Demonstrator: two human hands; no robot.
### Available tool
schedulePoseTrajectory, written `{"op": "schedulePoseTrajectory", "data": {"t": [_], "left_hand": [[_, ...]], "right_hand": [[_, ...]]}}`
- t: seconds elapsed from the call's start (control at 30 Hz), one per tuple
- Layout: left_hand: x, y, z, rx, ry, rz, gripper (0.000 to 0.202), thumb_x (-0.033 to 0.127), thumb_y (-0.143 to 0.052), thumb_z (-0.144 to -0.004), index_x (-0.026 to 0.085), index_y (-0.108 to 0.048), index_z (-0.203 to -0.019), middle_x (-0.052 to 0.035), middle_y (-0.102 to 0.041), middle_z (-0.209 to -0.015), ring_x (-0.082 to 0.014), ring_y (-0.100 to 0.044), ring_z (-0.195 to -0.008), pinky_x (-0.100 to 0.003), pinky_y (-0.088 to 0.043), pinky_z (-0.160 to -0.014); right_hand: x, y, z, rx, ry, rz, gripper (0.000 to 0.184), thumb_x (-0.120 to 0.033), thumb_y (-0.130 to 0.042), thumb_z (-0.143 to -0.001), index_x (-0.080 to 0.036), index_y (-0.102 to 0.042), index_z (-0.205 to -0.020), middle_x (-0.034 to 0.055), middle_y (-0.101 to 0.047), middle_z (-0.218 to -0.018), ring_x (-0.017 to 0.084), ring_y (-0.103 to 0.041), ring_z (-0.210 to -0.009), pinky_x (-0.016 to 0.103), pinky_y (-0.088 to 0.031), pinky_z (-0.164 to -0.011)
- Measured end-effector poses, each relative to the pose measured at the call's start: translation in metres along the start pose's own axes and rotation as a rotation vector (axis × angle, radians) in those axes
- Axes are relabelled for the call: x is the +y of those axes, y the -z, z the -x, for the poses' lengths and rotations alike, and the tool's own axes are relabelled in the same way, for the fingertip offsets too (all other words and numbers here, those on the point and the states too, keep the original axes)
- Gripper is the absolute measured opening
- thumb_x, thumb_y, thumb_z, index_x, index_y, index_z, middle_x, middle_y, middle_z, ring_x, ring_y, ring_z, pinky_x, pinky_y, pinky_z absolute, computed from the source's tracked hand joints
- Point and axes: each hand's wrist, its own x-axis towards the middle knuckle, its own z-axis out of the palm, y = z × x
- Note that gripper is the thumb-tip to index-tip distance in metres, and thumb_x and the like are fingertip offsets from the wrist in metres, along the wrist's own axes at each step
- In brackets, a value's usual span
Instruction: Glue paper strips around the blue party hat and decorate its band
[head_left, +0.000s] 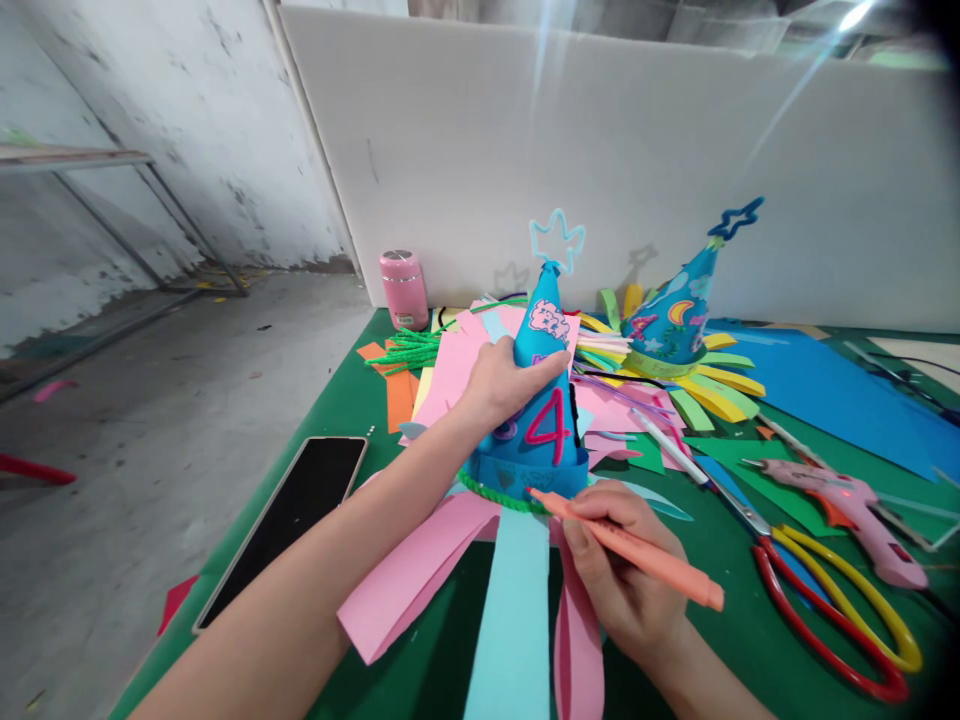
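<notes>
A blue paper cone hat stands upright in front of me, with a pink pipe-cleaner "4", a pink cutout and a light-blue star-like outline on its tip. My left hand is wrapped round the cone's upper side. In my right hand is an orange marker, its tip at the hat's blue band. Green pipe cleaner edges the band's bottom. Pink strips and a light-blue strip spread out from the base toward me.
A second decorated cone hat stands at the back right. Scissors, a pink glue gun and a white marker lie to the right. A phone lies left, a pink bottle behind, near green pipe cleaners.
</notes>
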Motion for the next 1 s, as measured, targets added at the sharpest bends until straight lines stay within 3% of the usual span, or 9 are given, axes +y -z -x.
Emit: {"op": "schedulePoseTrajectory", "data": {"t": [1.0], "left_hand": [[0.0000, 0.0005, 0.0009, 0.000, 0.005, 0.002, 0.052, 0.067, -0.052, -0.068, 0.018, -0.051, -0.084, -0.0121, -0.064, -0.092, -0.0301, -0.060, -0.089, -0.032, -0.042, -0.064]], "right_hand": [[0.0005, 0.0010, -0.0021, 0.044, -0.029, 0.001, 0.009, -0.013, -0.055, -0.080, -0.021, -0.054, -0.084, 0.0004, -0.058, -0.069, 0.013, -0.057, -0.063, 0.026, -0.049, -0.056]]}}
